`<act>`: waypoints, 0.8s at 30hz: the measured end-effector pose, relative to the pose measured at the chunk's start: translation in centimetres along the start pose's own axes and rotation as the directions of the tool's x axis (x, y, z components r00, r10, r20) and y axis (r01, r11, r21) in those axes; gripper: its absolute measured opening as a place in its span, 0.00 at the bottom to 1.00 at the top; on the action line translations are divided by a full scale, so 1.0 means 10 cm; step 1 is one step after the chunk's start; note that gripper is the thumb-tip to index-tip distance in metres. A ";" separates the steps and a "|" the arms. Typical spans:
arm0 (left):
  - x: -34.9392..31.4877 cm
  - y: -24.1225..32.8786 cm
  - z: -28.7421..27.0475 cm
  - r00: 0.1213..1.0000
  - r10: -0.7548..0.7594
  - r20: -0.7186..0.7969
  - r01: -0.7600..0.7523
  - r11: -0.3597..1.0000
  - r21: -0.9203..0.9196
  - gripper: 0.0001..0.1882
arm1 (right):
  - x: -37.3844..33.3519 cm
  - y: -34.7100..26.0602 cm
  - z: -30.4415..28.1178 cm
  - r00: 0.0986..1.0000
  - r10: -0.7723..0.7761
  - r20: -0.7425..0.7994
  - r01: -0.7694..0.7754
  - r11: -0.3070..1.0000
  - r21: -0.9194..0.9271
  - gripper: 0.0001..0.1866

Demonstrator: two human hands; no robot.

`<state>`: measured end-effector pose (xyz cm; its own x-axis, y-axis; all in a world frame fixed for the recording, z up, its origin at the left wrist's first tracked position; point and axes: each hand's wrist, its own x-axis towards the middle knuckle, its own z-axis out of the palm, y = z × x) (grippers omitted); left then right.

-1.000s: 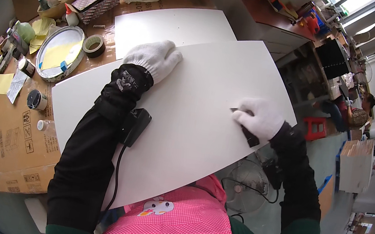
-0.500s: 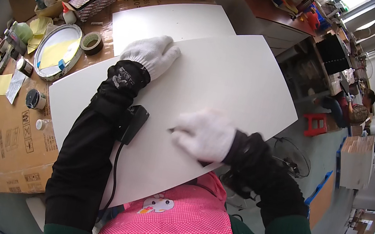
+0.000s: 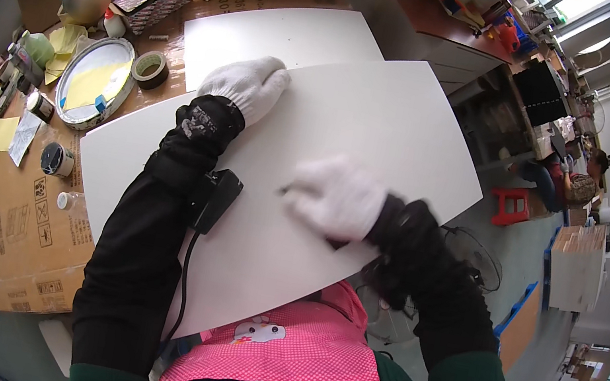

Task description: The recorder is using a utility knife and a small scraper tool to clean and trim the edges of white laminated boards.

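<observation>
1. The largest thing is a work table covered in brown printed cardboard (image 3: 58, 266), spreading along the person's left side.
2. A big, smooth, white flat panel (image 3: 400, 126) lies in front of the person, its near edge by the pink checked cloth apron (image 3: 321, 334). Its left part is over the table; its right corner reaches beyond it.
3. A second white flat panel (image 3: 274, 36) lies on the table at the far side, its near edge covered by the big one.
4. A round, white-rimmed, shallow lid or tray (image 3: 122, 91) rests left of the panels, a yellow sheet lying in it.
5. The left hand (image 3: 245, 88), in a white knitted glove, rests back upward on the big panel near its far edge. Its fingers lie close together; how far they bend underneath cannot be told, and nothing shows in its hold.
6. The right hand (image 3: 340, 196), white-gloved and blurred, is curled closed around a slim dark hand tool (image 3: 337, 243) over the middle right of the big panel. The tool's small tip shows at the fingers and its other end below the palm; whether the tip touches the surface cannot be told.
7. A black box-shaped device with a cable (image 3: 216, 200) sits beside the left forearm.
8. A brown tape roll (image 3: 160, 80) lies just right of the round lid.
</observation>
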<state>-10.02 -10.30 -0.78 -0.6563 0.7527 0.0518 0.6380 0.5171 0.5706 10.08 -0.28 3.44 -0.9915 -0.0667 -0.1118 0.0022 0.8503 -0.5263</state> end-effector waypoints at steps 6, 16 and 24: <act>0.24 -0.40 0.19 0.887 -0.281 -0.366 0.067 0.863 -0.500 0.31 | 0.02 0.29 -0.35 0.900 0.367 0.234 -0.428 0.841 0.330 0.15; 0.24 -0.25 0.06 0.780 -0.575 -0.247 -0.107 0.267 -0.958 0.30 | 0.46 0.15 -0.10 0.997 -0.017 0.078 0.019 1.000 -0.023 0.17; 0.32 -0.09 0.13 0.720 -0.580 -0.381 -0.273 0.269 -0.924 0.26 | 0.44 0.60 -0.61 0.962 0.263 0.069 -0.245 0.949 -0.198 0.19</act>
<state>-12.12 -7.84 -2.20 -0.9961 0.0865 0.0189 -0.0214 -0.4426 0.8965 4.96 7.76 4.95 -0.9448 0.1231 -0.3037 0.2190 0.9266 -0.3056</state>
